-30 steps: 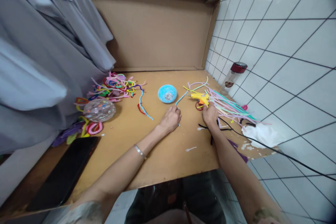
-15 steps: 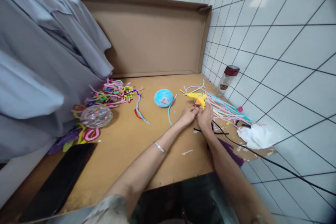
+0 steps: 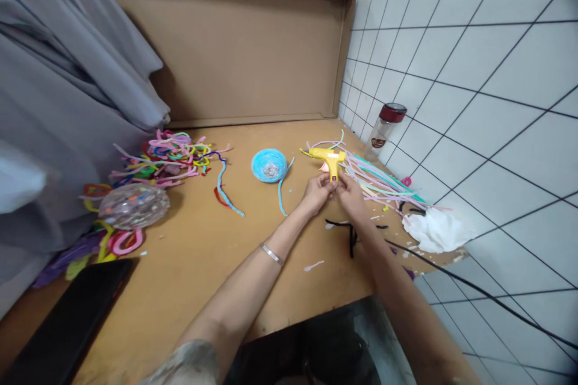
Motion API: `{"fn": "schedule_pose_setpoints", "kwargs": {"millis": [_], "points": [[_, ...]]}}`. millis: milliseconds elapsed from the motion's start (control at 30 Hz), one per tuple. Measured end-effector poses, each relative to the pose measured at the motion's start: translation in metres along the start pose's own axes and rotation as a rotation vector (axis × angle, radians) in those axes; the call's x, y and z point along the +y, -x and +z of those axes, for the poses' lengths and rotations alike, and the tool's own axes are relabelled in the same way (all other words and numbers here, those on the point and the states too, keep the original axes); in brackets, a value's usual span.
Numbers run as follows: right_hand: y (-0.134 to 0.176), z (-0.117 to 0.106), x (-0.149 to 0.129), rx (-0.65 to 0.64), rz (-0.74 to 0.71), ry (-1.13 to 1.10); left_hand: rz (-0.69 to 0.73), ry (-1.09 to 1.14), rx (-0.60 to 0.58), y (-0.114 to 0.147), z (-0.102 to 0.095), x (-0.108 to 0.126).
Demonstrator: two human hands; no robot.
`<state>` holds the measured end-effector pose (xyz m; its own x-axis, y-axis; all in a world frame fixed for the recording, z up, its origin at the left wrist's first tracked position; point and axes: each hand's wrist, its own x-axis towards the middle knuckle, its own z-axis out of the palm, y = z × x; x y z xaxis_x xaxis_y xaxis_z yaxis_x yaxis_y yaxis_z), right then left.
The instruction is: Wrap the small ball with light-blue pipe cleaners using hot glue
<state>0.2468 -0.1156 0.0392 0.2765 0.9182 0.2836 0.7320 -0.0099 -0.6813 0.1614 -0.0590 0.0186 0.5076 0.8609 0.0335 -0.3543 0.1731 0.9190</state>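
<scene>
Head view is showing the left hand (image 3: 317,192) and the right hand (image 3: 352,195) pinching the handle (image 3: 333,172) of a yellow glue gun (image 3: 327,156). The gun is pointing left, with a round blue pipe-cleaner coil (image 3: 266,164) lying on that side. One blue pipe cleaner (image 3: 280,191) is lying between them.

I see through one head-worn camera, set above and short of the yellow glue gun (image 3: 332,158), facing forward and down. It is near enough that the wearer's forearms (image 3: 239,295) loom before the gun, with the cardboard panel (image 3: 226,54) beyond.
</scene>
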Motion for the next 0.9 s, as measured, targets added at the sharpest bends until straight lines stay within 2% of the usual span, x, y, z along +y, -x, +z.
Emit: {"fn": "schedule_pose_setpoints", "kwargs": {"millis": [67,100,233,367,633,733,900], "points": [[-0.002,-0.021,0.002,-0.122,-0.044,0.095,-0.031,0.007,0.001,0.001,0.002,0.0],[-0.004,-0.031,0.002,-0.169,-0.041,0.214,-0.038,0.009,0.006,0.001,0.003,0.001],[-0.016,-0.058,0.001,-0.245,0.052,0.652,-0.038,-0.004,0.054,0.002,0.003,0.006],[-0.038,-0.055,0.005,-0.282,0.155,0.75,-0.051,-0.041,0.145,0.004,-0.002,0.008],[-0.06,-0.021,0.018,-0.316,0.102,0.766,-0.036,-0.024,0.179,0.005,-0.009,0.007],[-0.061,-0.026,0.026,-0.302,0.142,0.818,-0.045,-0.018,0.171,0.004,-0.007,0.005],[-0.054,-0.05,0.034,-0.305,0.257,0.908,-0.072,-0.012,0.127,0.006,0.002,0.0]]}}
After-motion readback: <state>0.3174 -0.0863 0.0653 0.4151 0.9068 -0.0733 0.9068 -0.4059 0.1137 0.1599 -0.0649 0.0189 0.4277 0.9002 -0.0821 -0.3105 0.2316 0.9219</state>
